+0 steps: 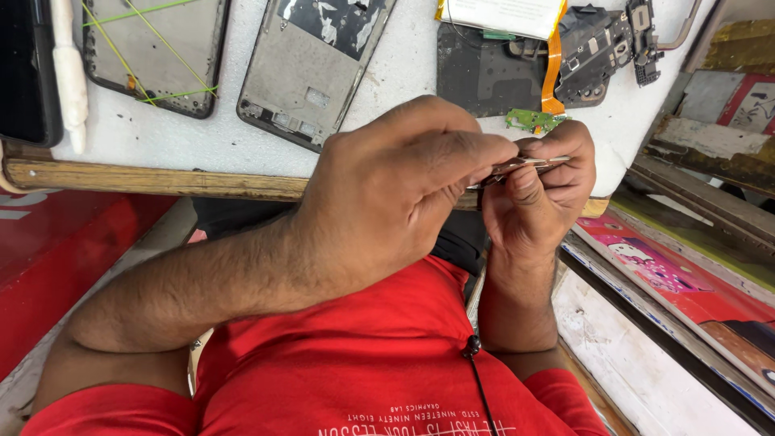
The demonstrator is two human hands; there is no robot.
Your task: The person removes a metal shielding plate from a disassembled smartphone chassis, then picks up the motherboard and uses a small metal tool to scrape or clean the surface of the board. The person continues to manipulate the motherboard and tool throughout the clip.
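My left hand (395, 194) and my right hand (537, 198) meet in front of my chest, just below the table edge. Both pinch a thin, shiny metal piece (523, 165) between fingertips and thumb. The left hand's knuckles hide most of that piece, so I cannot tell its full shape. My left forearm runs in from the lower left across my red shirt (363, 363). A small green circuit board (533, 121) lies on the white table top (404, 73) just above my right hand.
An opened phone body (492, 73) with an orange flex cable (552, 73) and a white battery (504, 16) lies at the top right. Two bare phone frames (311, 73) (153, 48), a white stick-like tool (69, 73) and a dark phone (24, 73) lie to the left. Coloured panels (678, 282) lean at the right.
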